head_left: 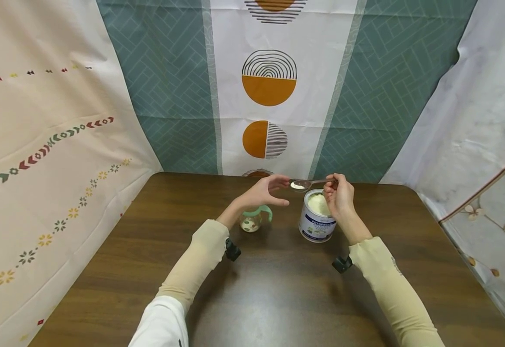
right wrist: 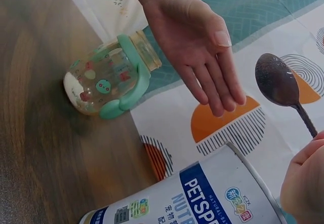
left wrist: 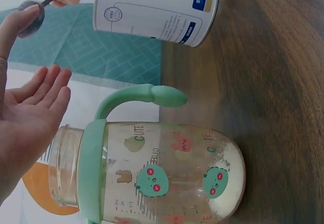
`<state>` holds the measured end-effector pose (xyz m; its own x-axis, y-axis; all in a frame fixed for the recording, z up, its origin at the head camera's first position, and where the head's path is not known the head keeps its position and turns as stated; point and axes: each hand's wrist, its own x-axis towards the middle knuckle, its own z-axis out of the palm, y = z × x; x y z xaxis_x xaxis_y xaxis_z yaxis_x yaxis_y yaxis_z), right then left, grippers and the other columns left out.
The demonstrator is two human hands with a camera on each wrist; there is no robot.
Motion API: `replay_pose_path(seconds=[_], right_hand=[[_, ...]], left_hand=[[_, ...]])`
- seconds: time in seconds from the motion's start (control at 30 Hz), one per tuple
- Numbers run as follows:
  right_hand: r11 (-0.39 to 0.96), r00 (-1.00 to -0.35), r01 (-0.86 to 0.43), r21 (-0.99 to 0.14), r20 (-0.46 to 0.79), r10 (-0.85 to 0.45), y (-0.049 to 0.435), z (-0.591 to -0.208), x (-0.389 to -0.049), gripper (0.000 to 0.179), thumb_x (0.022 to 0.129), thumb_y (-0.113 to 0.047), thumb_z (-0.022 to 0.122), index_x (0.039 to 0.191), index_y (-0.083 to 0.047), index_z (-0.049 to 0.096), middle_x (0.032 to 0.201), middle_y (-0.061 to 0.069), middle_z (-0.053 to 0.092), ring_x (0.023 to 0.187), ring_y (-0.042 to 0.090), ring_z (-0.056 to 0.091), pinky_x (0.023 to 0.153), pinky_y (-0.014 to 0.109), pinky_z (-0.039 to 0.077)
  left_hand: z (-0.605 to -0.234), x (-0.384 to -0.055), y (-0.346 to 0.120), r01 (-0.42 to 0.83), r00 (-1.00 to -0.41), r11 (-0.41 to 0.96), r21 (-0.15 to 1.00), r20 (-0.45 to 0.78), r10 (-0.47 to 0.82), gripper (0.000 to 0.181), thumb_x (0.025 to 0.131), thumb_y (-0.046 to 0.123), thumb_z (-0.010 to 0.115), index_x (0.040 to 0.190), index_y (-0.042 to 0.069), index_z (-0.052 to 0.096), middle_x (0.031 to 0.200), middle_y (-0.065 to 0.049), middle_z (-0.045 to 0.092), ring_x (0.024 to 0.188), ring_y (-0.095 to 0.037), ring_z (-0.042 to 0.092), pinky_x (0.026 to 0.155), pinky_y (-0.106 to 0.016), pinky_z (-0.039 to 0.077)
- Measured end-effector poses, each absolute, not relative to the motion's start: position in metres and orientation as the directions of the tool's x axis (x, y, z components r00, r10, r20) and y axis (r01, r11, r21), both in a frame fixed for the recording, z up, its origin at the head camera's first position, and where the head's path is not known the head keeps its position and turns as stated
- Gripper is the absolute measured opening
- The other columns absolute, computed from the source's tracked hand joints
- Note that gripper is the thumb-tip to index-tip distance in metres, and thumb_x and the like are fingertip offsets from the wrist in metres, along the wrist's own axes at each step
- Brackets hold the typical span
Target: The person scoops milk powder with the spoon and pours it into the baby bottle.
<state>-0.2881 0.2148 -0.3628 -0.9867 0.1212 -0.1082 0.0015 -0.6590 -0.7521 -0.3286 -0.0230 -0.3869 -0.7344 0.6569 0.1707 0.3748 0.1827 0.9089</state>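
My right hand (head_left: 340, 196) pinches the handle of a spoon (head_left: 301, 185), held level above the rim of a tin of milk powder (head_left: 317, 224). Some pale powder lies in the spoon's bowl. Fingers straight and apart, my left hand (head_left: 264, 191) reaches toward the spoon with nothing in its grasp. Under that hand stands a clear baby bottle (left wrist: 152, 168) with a green collar and handles, its mouth uncovered. White powder (left wrist: 230, 183) covers the bottle's bottom. The tin is open, with powder visible near its top.
Everything stands on a dark brown wooden table (head_left: 278, 299). A patterned curtain (head_left: 170, 96) hangs behind the far edge. Pale cloths hang at the left and right sides.
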Motion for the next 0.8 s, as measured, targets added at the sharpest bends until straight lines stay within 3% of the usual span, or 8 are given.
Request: replay_pose_path(seconds=[0.3, 0.8], right_hand=[[-0.632, -0.991, 0.019, -0.775, -0.1, 0.092, 0.209, -0.363, -0.289, 0.043, 0.103, -0.015, 0.036, 0.068, -0.006, 0.06, 0.057, -0.001, 0.051, 0.044, 0.006, 0.045, 0.04, 0.012, 0.033], [-0.619, -0.996, 0.04, -0.784, -0.082, 0.039, 0.199, -0.367, -0.29, 0.043, 0.103, -0.011, 0.033, 0.07, -0.005, 0.061, 0.058, 0.0, 0.053, 0.046, 0.006, 0.048, 0.044, 0.012, 0.038]], left_hand=[[-0.383, -0.329, -0.033, 0.394, -0.722, 0.197, 0.898, 0.17, 0.671, 0.067, 0.082, 0.007, 0.074, 0.141, 0.005, 0.042, 0.14, -0.012, 0.05, 0.135, -0.029, 0.044, 0.113, -0.036, 0.038], [-0.382, -0.331, -0.048, 0.43, -0.696, 0.218, 0.876, 0.167, 0.699, 0.069, 0.082, 0.008, 0.075, 0.142, 0.0, 0.041, 0.14, -0.016, 0.048, 0.135, -0.031, 0.043, 0.117, -0.048, 0.031]])
